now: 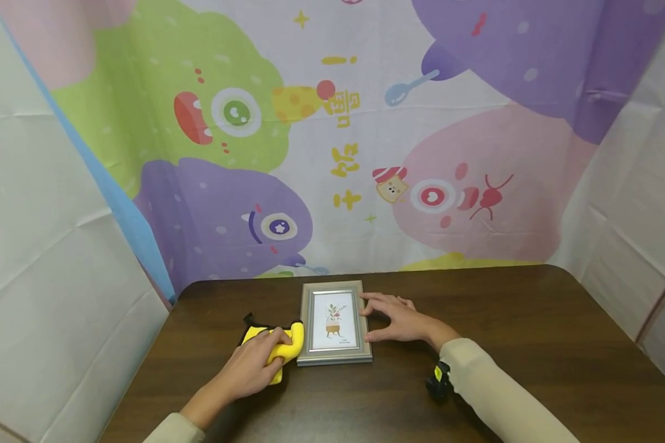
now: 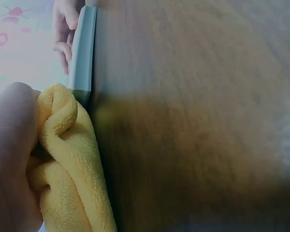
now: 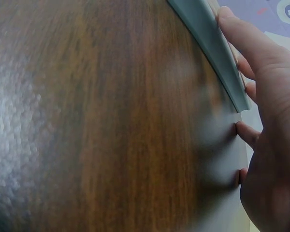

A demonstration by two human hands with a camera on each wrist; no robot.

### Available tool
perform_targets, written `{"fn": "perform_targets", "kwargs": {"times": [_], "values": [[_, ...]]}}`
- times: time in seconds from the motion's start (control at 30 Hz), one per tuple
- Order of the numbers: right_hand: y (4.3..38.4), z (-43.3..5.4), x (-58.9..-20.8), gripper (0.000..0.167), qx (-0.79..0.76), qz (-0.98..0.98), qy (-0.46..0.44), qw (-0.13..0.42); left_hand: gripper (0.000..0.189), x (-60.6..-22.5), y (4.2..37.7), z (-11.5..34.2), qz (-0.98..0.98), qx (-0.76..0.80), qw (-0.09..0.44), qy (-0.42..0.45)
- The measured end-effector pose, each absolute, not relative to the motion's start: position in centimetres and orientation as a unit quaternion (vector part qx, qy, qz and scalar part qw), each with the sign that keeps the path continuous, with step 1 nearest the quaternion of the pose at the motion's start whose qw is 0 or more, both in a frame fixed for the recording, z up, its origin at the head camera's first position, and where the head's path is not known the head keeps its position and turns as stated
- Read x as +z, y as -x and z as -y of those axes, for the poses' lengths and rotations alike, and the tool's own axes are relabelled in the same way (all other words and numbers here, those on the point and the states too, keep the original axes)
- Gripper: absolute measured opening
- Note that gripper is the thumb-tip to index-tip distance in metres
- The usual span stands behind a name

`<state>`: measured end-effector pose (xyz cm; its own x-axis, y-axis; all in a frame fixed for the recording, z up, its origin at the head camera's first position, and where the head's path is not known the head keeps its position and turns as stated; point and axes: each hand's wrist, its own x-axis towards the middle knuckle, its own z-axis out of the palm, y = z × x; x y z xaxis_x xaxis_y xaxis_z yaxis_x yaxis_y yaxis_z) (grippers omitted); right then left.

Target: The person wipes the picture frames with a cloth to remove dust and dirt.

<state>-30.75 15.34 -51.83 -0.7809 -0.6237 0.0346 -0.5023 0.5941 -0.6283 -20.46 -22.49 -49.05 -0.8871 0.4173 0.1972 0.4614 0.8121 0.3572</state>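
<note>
A picture frame (image 1: 335, 357) with a silver-beige border lies flat on the dark wooden table, holding a print of a potted plant. My left hand (image 1: 252, 363) grips a bunched yellow cloth (image 1: 294, 342) with a dark edge, right at the frame's left side. In the left wrist view the fluffy cloth (image 2: 79, 159) overlaps the frame's near corner. At the other side, my right hand (image 1: 396, 317) rests its fingertips and thumb along the frame's right edge, the fingers spread and loosely bent. The right wrist view shows the thumb (image 3: 246, 38) against the frame's border (image 3: 212, 43).
The brown table (image 1: 504, 344) extends to both sides and in front of the frame. Behind its far edge hangs a cloth backdrop (image 1: 354, 240) with cartoon monsters. White sheets (image 1: 44, 246) close off the sides. A black strap device (image 1: 439, 381) sits on the right wrist.
</note>
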Motion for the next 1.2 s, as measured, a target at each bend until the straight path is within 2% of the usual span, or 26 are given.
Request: {"fn": "perform_targets", "kwargs": {"times": [0.27,0.33,0.47,0.6,0.93,1.2], "values": [[31.0,-15.5,-52.2,0.050,-0.321,-0.885,0.326,0.088,0.026,-49.8,22.7,22.3,0.947,-0.228,0.065,0.216],[31.0,-15.5,-52.3,0.050,-0.318,-0.886,0.326,0.086,0.024,-51.5,24.3,23.0,0.938,-0.233,0.091,0.241],[30.8,-15.4,-52.0,0.050,-0.318,-0.889,0.317,0.095,0.025,-54.1,27.3,24.0,0.930,-0.236,0.109,0.259],[30.7,-15.4,-51.9,0.049,-0.316,-0.889,0.317,0.095,0.028,-55.4,29.7,24.3,0.942,-0.220,0.096,0.234],[30.7,-15.6,-52.0,0.047,-0.322,-0.888,0.316,0.089,0.029,-54.2,32.5,23.2,0.947,-0.225,0.083,0.215],[30.7,-15.4,-51.5,0.043,-0.318,-0.892,0.304,0.107,0.029,-53.9,32.8,22.6,0.956,-0.218,0.067,0.187]]}}
